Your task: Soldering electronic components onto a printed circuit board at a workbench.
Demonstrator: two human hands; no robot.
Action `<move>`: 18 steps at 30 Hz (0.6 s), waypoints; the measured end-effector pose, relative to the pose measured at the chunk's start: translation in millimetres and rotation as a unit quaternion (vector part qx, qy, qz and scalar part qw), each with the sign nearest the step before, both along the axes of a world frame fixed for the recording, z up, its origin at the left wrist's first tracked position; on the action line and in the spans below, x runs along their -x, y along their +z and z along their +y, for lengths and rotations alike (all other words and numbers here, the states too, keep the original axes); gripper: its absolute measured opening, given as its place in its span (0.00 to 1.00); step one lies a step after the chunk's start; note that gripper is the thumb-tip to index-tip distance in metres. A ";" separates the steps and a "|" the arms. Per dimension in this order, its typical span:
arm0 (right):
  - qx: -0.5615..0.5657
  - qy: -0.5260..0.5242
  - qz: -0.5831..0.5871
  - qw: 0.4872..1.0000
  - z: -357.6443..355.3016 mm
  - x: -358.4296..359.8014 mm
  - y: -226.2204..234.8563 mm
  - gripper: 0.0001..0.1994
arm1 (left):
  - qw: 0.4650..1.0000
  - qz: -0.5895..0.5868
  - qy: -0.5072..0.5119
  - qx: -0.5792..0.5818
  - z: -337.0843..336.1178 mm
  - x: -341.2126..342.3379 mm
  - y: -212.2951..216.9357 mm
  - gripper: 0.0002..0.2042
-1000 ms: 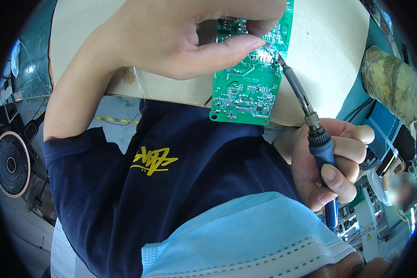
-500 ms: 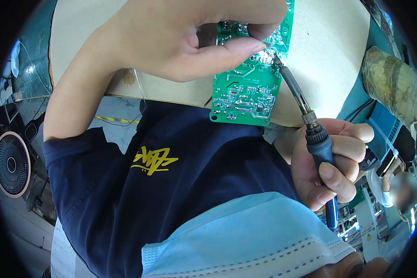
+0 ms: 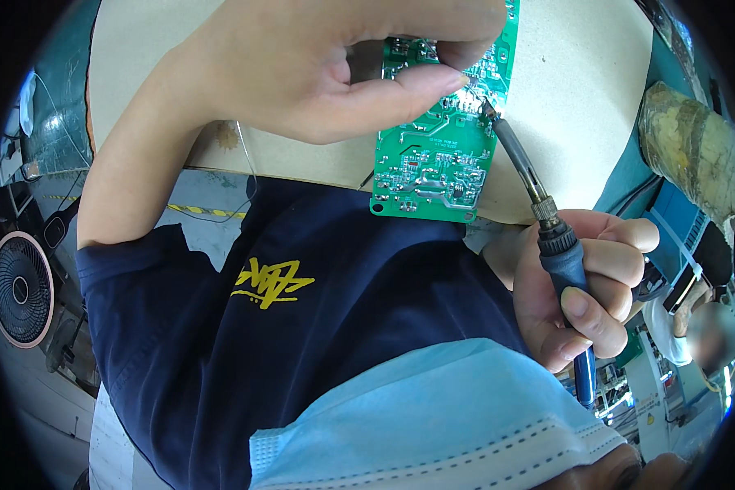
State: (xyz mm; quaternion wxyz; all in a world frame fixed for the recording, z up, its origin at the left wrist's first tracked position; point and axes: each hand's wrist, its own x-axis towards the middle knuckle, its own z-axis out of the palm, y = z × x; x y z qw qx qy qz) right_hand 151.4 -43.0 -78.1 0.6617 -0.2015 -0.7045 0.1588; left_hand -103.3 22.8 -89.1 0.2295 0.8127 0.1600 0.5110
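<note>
A green circuit board lies on the pale work surface, its soldered side up. Over its upper part reaches my left hand, thumb and forefinger pinched together on a thin solder wire, whose short end barely shows at the fingertips. A loose length of that wire hangs below the wrist. My right hand is wrapped around the blue handle of a soldering iron. The iron's dark tip meets the board near its right edge, just beside the left fingertips. Part of the board is hidden under my left hand.
Pale board covers the bench in front of me. A bundle wrapped in brownish tape and a blue box stand at the right. To the left is a round fan. Another person is at the far right.
Both hands and the board have stayed in place. The iron's tip has shifted very slightly at the board, if at all.
</note>
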 end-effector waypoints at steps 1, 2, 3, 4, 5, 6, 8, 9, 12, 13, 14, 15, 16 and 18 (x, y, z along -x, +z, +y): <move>0.002 0.008 0.006 1.000 -0.2 -0.1 -0.1 0.14 | 1.000 0.002 -0.001 -0.002 0.4 -0.1 0.1 0.06; 0.000 0.001 0.000 1.000 -0.3 -0.2 -0.2 0.14 | 1.000 0.015 -0.005 -0.008 1.3 0.9 1.0 0.06; 0.000 0.001 0.001 1.000 -0.4 -0.3 -0.3 0.14 | 1.000 0.020 -0.006 -0.012 1.3 0.7 1.1 0.06; 0.003 0.010 0.007 1.000 -0.6 -0.3 -0.4 0.14 | 1.000 0.026 -0.008 -0.015 1.6 0.9 1.7 0.06; -0.001 0.003 0.000 1.000 -0.4 -0.5 -0.5 0.14 | 1.000 0.025 -0.008 -0.015 1.2 0.6 1.8 0.06; -0.001 0.004 -0.001 1.000 -0.1 -0.8 -0.3 0.14 | 1.000 0.016 -0.004 -0.006 0.5 0.1 1.9 0.05; -0.001 0.004 -0.001 1.000 -0.3 -0.7 -0.5 0.14 | 1.000 -0.009 0.006 0.021 -1.3 -1.1 1.6 0.05; 0.000 0.004 0.000 1.000 -0.5 -0.6 -0.5 0.14 | 1.000 -0.007 0.007 0.020 -0.7 -0.7 1.8 0.05; -0.001 0.005 0.000 1.000 -0.4 -0.5 -0.5 0.14 | 1.000 0.013 0.000 -0.004 -0.6 -0.9 1.1 0.05; 0.002 0.014 0.005 1.000 -0.3 -0.5 -0.5 0.14 | 1.000 0.013 -0.001 -0.008 0.1 -0.1 1.3 0.05; -0.002 0.005 -0.001 1.000 -0.1 -0.4 -0.5 0.14 | 1.000 -0.008 0.004 0.006 -0.3 -1.0 0.8 0.05; -0.003 0.005 -0.001 1.000 0.0 -0.4 -0.4 0.14 | 1.000 -0.008 0.005 0.009 -0.1 0.1 1.2 0.05; -0.001 0.013 0.004 1.000 0.1 -0.3 -0.4 0.14 | 1.000 -0.007 0.006 0.012 -0.7 -0.4 1.1 0.05; -0.004 0.003 -0.002 1.000 0.1 0.1 -0.3 0.14 | 1.000 0.016 0.004 0.008 -2.0 -0.1 1.6 0.05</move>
